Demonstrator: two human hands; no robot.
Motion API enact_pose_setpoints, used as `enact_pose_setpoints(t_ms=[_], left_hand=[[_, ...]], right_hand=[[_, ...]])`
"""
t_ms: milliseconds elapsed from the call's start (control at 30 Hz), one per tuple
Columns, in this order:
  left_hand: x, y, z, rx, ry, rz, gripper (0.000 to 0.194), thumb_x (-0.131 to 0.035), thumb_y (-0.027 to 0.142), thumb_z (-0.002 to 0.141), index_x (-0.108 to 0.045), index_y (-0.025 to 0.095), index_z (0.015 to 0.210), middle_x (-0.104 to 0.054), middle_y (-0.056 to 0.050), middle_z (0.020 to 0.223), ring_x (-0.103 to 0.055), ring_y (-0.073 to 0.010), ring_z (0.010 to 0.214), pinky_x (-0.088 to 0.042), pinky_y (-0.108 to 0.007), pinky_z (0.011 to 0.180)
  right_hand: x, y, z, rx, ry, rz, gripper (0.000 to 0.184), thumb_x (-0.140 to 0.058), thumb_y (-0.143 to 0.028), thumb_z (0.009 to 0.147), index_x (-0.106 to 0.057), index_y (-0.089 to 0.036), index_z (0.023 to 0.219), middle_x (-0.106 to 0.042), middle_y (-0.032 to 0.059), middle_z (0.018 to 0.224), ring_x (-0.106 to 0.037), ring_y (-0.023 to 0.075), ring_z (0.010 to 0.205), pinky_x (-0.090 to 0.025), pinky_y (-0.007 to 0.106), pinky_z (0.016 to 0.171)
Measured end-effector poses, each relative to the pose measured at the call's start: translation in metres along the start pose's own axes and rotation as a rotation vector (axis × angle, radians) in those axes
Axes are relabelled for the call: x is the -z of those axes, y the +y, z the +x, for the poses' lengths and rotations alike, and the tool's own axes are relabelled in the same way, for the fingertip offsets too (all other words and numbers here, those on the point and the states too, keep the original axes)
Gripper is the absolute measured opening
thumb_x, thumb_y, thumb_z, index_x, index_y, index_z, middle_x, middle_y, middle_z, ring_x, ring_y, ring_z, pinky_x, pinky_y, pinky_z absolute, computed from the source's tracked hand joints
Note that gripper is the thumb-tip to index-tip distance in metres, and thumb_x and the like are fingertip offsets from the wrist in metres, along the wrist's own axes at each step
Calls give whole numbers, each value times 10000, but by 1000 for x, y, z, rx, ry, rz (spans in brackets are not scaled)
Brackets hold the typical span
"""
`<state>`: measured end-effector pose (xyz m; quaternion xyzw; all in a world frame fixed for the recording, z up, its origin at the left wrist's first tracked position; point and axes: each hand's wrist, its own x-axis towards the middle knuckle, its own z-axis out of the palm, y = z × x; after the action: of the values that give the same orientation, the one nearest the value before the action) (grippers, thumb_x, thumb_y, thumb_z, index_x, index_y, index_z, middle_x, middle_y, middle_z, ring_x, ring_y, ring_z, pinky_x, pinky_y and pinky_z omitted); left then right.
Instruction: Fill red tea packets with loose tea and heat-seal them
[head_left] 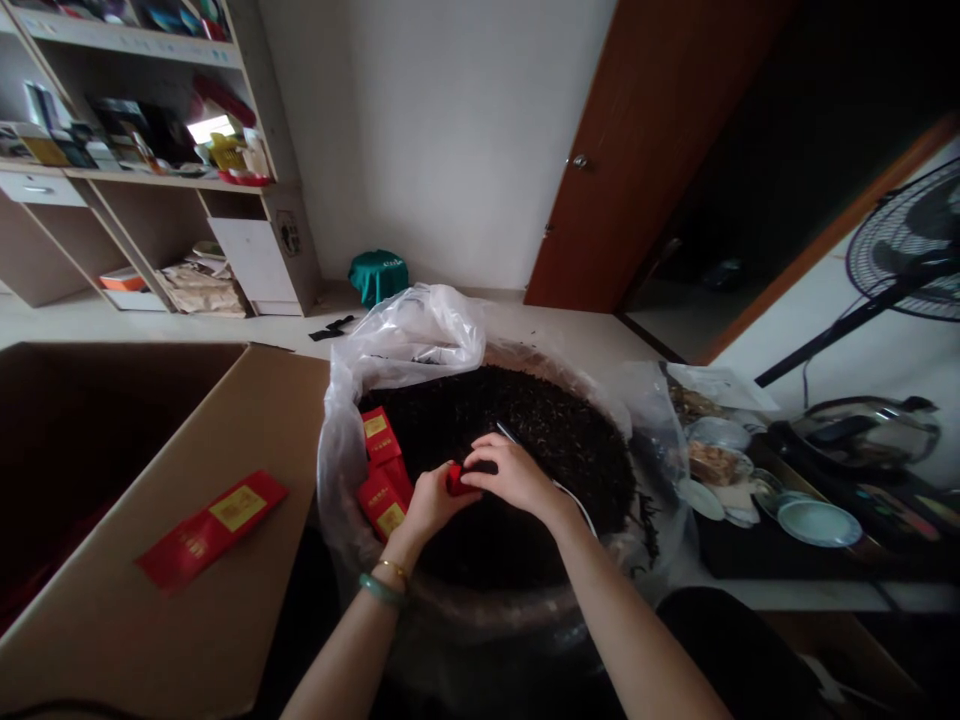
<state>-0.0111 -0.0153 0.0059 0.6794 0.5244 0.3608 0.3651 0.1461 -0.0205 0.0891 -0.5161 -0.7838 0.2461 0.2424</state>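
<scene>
My left hand (429, 505) is closed around a small red packet (454, 479), which shows only in part between the fingers. The fingertips of my right hand (510, 474) pinch the same packet from the other side. Both hands are above a large round container lined with a clear plastic bag (346, 400) and filled with dark dried leaves (555, 410). A slim dark object (508, 432) sticks out behind my right hand; its kind is unclear. Left of my hands, more red packets with gold labels (384, 500) lie on the leaves by the bag's edge.
At left stands an open cardboard box (292, 400); another red packet (214, 530) lies on its flap. To the right, a low table holds a pale dish (819, 523) and a glass-lidded pan (866, 435). A fan (911, 240) stands behind it.
</scene>
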Motion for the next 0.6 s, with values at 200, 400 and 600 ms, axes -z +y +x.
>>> enact_pose_setpoints(t_ms=[200, 400, 600], left_hand=[[1, 0, 0, 7, 4, 50, 352, -778, 397, 571, -621, 147, 762, -601, 31, 617, -511, -129, 580, -358, -219, 555], [0, 1, 0, 15, 16, 13, 438, -786, 425, 553, -654, 152, 869, -676, 0, 714, -571, -158, 625, -418, -243, 600], [0, -1, 0, -20, -25, 23, 255, -745, 325, 629, -662, 144, 789, -655, 9, 647, -553, -132, 570, -380, -212, 532]], right_hand=[[-7, 10, 5, 17, 37, 200, 54, -694, -240, 751, -732, -214, 723, -678, 43, 967, -634, 173, 876, -480, 335, 837], [5, 12, 8, 24, 196, 273, 92, -678, -263, 773, -727, -195, 735, -680, 35, 825, -618, 149, 742, -477, 255, 641], [-8, -9, 10, 97, 39, 25, 211, -761, -205, 702, -733, -226, 911, -625, 8, 812, -573, 128, 694, -458, 252, 655]])
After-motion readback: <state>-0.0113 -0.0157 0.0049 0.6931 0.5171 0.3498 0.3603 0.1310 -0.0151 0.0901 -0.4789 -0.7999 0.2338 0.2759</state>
